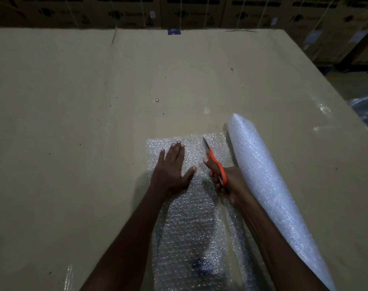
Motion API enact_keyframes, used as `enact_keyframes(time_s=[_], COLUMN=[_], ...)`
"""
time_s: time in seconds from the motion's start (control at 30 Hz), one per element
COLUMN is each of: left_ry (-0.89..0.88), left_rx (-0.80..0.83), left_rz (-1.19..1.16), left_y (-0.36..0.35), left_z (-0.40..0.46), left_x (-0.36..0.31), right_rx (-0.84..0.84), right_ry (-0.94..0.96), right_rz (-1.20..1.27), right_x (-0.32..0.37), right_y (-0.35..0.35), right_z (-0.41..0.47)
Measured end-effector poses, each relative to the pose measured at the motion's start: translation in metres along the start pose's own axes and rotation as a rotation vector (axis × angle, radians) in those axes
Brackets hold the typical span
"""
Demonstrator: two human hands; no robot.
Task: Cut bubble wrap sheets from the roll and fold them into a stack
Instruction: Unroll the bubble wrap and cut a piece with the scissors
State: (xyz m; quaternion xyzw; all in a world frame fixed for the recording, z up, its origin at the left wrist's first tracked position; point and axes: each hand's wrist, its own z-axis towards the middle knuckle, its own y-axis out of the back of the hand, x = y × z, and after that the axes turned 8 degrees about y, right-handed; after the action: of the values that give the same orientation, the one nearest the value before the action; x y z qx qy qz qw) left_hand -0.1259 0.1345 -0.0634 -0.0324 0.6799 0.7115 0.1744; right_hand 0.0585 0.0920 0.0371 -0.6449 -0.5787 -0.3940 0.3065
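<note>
A white bubble wrap roll (267, 187) lies at the right of a cardboard surface, running from near to far. An unrolled clear bubble wrap sheet (191, 225) spreads flat to its left. My left hand (172, 169) presses flat on the far part of the sheet, fingers straight and spread. My right hand (225, 181) grips orange-handled scissors (215, 164) between my left hand and the roll. The blades point away from me over the sheet. A cut gap runs through the wrap behind my right hand, toward me.
The work surface is a large tan cardboard sheet (94, 122) with clear tape at its right edge. Stacked printed cartons (191, 11) line the back. The surface drops off at the right, where a dark bundle (365, 110) lies.
</note>
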Motion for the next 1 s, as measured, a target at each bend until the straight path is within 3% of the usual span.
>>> enact_keyframes(time_s=[0.83, 1.0], left_ry=[-0.023, -0.06], left_rx=[-0.027, -0.028], left_rz=[-0.008, 0.015], left_y=[-0.002, 0.0], left_z=[-0.002, -0.002], left_x=[0.002, 0.009], right_rx=[-0.018, -0.028], right_ry=[0.054, 0.166], right_rz=[-0.011, -0.213], right_x=[0.002, 0.005], right_y=[-0.008, -0.007], right_z=[0.018, 0.016])
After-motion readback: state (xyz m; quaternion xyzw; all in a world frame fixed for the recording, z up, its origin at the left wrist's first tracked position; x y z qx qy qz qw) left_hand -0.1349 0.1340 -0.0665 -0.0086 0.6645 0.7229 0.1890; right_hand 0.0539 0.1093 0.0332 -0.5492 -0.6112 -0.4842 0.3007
